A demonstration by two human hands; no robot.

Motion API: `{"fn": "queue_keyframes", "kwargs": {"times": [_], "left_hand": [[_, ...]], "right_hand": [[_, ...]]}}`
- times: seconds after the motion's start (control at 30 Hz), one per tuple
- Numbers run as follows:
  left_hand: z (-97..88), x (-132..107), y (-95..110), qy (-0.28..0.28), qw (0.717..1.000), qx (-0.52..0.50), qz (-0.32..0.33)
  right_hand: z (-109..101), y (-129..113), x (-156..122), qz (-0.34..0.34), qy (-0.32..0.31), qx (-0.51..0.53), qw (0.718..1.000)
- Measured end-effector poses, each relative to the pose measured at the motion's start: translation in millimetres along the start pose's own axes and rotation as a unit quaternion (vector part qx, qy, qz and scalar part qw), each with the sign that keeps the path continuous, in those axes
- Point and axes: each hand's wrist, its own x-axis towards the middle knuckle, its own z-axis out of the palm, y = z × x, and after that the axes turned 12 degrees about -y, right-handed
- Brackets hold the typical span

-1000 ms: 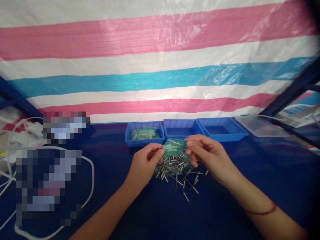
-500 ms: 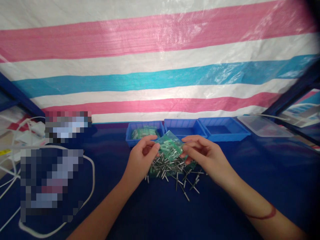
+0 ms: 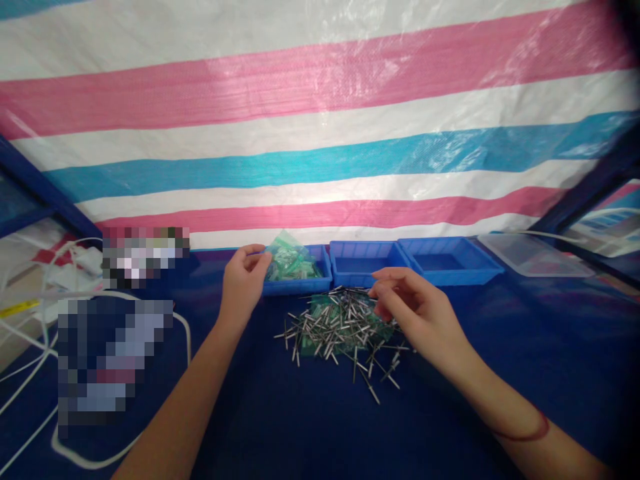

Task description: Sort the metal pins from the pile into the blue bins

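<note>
My left hand (image 3: 243,277) pinches a small green plastic bag (image 3: 283,248) of metal pieces, holding it over the leftmost blue bin (image 3: 300,285), which holds more such bags. My right hand (image 3: 413,310) hovers at the right edge of a loose pile of silver rivets (image 3: 340,327) on the dark blue table, fingers curled with thumb and forefinger close together; what they hold, if anything, I cannot make out. Some flat green bags lie under the rivets.
Two more blue bins (image 3: 367,261) (image 3: 450,257) stand in a row to the right, then a clear plastic lid (image 3: 535,253). White cables (image 3: 30,313) lie at the left. A striped tarp (image 3: 320,133) hangs behind the table.
Both hands held the green bag over the rivet pile. My left hand has since carried it up and left to the leftmost bin; my right hand let go and stayed by the pile.
</note>
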Motion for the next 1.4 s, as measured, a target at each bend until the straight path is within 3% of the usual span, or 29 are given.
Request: {"fn": "queue_keyframes", "kwargs": {"times": [0.13, 0.27, 0.33, 0.47, 0.57, 0.67, 0.77, 0.9, 1.1, 1.2, 1.3, 1.4], "left_hand": [[19.5, 10.1, 2.7, -0.08, 0.986, 0.143, 0.027], [38.7, 18.0, 15.1, -0.13, 0.918, 0.372, 0.047], [42.4, 16.4, 21.5, -0.126, 0.885, 0.442, 0.069], [38.2, -3.6, 28.7, -0.08, 0.853, 0.494, 0.149], [33.8, -27.6, 28.1, -0.18, 0.847, 0.47, 0.173], [36.2, -46.6, 24.8, -0.238, 0.833, 0.491, 0.087], [43.2, -52.3, 20.6, -0.237, 0.84, 0.488, 0.031], [48.2, -47.0, 13.0, -0.257, 0.868, 0.425, -0.002], [40.9, -51.5, 20.9, -0.214, 0.925, 0.311, 0.044], [35.5, -56.1, 30.9, -0.189, 0.954, 0.222, 0.065], [33.6, -57.9, 32.5, -0.173, 0.978, 0.103, 0.045], [36.6, -59.4, 27.7, -0.181, 0.983, -0.008, 0.018]], "right_hand": [[0.0, 1.4, -1.0, 0.008, -0.01, -0.018, 1.0], [-5.3, 0.6, -0.1, 0.005, -0.027, -0.096, 0.995], [-9.4, -0.3, 1.4, -0.009, -0.055, -0.169, 0.984], [-14.5, 0.1, 4.1, -0.072, -0.157, -0.311, 0.935], [-13.4, 1.0, 4.4, -0.098, -0.184, -0.359, 0.91], [-10.3, 0.3, 3.8, -0.104, -0.184, -0.373, 0.903], [-8.1, -1.0, 2.9, -0.105, -0.18, -0.379, 0.902], [-6.7, -0.4, 1.3, -0.103, -0.184, -0.38, 0.901], [-3.4, 2.7, -0.7, -0.113, -0.181, -0.366, 0.906], [-0.6, 4.2, -1.2, -0.106, -0.156, -0.356, 0.915], [3.7, 4.8, -2.1, -0.087, -0.121, -0.326, 0.933], [8.6, 4.4, -2.9, -0.059, -0.104, -0.261, 0.958]]}}
